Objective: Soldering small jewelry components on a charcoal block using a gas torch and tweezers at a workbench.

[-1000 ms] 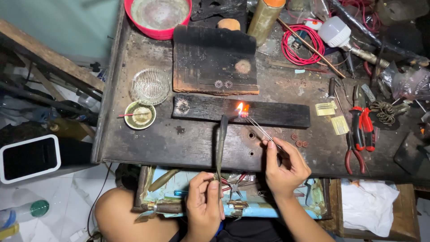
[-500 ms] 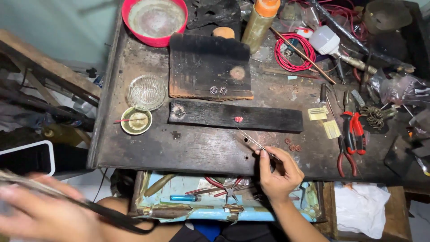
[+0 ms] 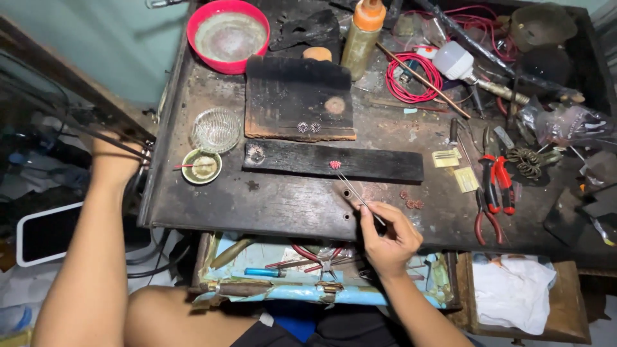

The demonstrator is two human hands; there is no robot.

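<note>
Metal tweezers pinched in right hand, tips at tiny, light, likely fragile red piece on charred block; left hand grip unclear at bench edge.

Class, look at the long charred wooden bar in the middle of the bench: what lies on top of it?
On the charred bar sits a small red piece, touched by the tips of tweezers held in the right hand. A pale round mark shows near its left end. Its underside is hidden.

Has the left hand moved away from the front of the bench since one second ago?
Yes. The left hand has gone from the open drawer out past the bench's left edge.
</note>
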